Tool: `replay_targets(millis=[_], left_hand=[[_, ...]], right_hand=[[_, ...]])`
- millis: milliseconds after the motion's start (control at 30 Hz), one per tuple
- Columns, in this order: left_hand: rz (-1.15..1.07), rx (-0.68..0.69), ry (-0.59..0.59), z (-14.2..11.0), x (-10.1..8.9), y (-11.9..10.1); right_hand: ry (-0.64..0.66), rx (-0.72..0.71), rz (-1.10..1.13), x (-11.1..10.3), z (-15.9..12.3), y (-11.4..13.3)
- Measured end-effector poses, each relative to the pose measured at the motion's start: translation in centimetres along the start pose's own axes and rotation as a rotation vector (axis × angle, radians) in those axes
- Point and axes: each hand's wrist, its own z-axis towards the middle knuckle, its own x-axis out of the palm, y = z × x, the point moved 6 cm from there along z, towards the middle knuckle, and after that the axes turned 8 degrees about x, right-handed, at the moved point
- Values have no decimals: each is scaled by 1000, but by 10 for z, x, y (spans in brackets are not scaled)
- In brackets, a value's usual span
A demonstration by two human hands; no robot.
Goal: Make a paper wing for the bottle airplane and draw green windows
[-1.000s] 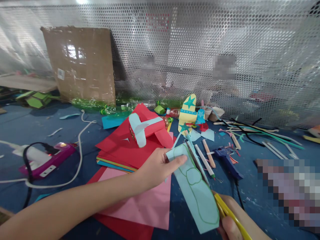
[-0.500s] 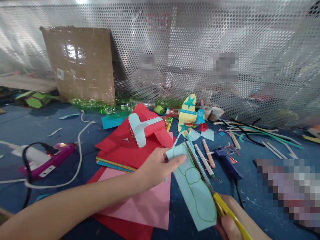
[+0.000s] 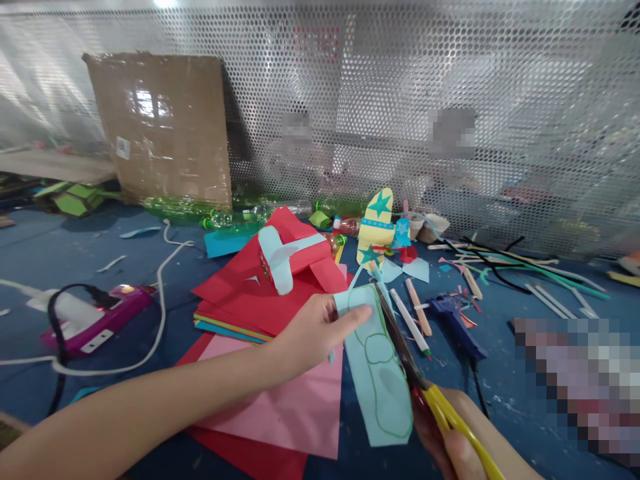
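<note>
A light blue paper strip (image 3: 383,393) with a green propeller-like outline drawn on it is pinched at its upper end by my left hand (image 3: 320,333), thumb on top. My right hand (image 3: 453,433) is closed round the yellow handles of a pair of scissors (image 3: 403,347). The dark blades lie along the strip's right edge, pointing away from me. Just beyond the left hand, a red paper-wrapped bottle plane (image 3: 305,253) with a light blue paper piece across its end rests on red paper sheets (image 3: 235,287). Pink paper (image 3: 295,407) lies under my left forearm.
To the right are a blue glue gun (image 3: 457,323), a white marker (image 3: 410,323) and loose straws. A purple power strip (image 3: 100,323) with white cable sits left. Behind stand a yellow paper shape with stars (image 3: 375,230), plastic bottles, a cardboard sheet (image 3: 165,127) and a perforated metal panel.
The strip's lower end has swung left, away from the scissors. A narrow blue sliver along its right edge no longer shows beside the blades. Both hands stay nearly in place.
</note>
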Motion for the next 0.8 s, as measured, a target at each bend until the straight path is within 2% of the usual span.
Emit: replay_targets(millis=[233,500,800], left_hand=[[-15,39,60,1,5,-2],[-60,25,62,1,6,3],[-75,51,62,1,7,1]], right_hand=[[-18,-110,-68,1,2,10],[42,-30,-6,1,7,-3],[33,25,62,1,5,-1]])
